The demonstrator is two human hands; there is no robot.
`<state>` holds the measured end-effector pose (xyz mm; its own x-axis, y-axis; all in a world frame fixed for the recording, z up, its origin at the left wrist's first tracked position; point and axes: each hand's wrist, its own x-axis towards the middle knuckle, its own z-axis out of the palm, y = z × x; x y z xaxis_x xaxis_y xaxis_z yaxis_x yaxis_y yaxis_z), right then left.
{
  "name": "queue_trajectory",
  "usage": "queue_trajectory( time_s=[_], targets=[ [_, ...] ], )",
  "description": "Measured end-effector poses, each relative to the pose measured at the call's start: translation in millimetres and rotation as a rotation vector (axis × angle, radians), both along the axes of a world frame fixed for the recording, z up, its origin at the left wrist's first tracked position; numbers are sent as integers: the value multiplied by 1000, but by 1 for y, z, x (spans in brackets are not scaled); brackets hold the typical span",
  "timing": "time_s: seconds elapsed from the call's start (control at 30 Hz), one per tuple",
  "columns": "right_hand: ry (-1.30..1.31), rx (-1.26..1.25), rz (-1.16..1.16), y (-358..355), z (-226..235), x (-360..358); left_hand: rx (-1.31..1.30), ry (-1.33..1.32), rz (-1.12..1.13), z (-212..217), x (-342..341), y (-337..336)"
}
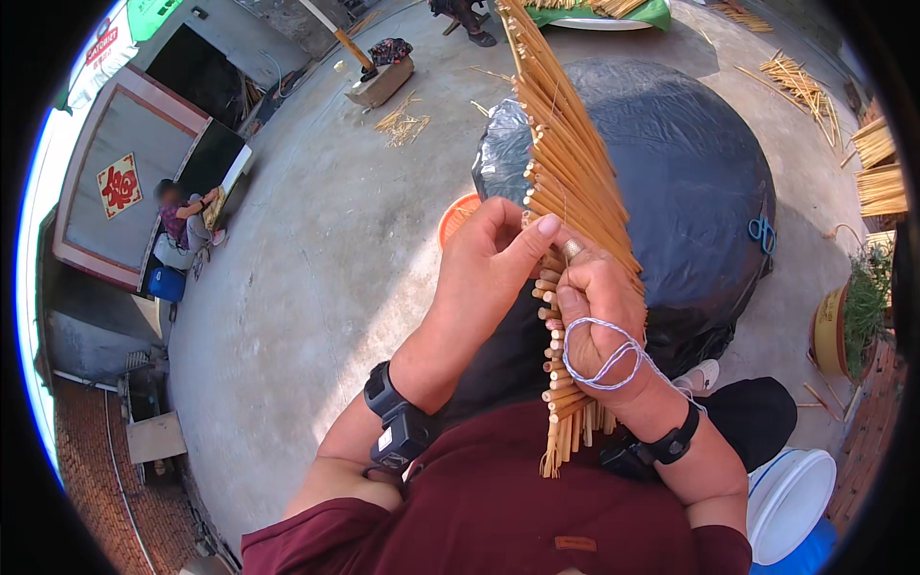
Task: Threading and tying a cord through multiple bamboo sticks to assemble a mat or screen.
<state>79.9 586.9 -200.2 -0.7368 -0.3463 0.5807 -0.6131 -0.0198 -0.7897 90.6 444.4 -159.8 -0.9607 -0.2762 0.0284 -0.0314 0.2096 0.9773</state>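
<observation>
A fan-shaped row of golden plant stalks [565, 144], strung side by side, stands upright before my chest, with its lower stalks hanging down over my shirt. My left hand [484, 264] is closed, pinching the stalks' cut ends at the near edge between thumb and fingers. Just to the right, my right hand [606, 302] is curled shut against the row; whatever is between its fingertips is hidden. A metal thimble ring [572, 249] sits on one of its fingers. White-and-purple string [613, 383] loops over this hand and trails past the wrist.
A round table [700, 182] wrapped in black plastic stands in front, with blue scissors [762, 235] at its right edge. An orange basin [446, 225] is left of it. White bucket [800, 498] lower right; planter [829, 331] and stalk bundles [877, 192] right. A person [182, 216] sits far left.
</observation>
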Motion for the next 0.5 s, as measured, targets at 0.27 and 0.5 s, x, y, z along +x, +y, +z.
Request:
queue_trajectory(
  time_s=[0.27,0.5],
  targets=[
    [-216,48,-219,32,-15,-30,-48,-107,41,-11,24,-27],
    [-599,87,2,29,-23,-22,317,-203,5,-31,31,-14]
  ],
)
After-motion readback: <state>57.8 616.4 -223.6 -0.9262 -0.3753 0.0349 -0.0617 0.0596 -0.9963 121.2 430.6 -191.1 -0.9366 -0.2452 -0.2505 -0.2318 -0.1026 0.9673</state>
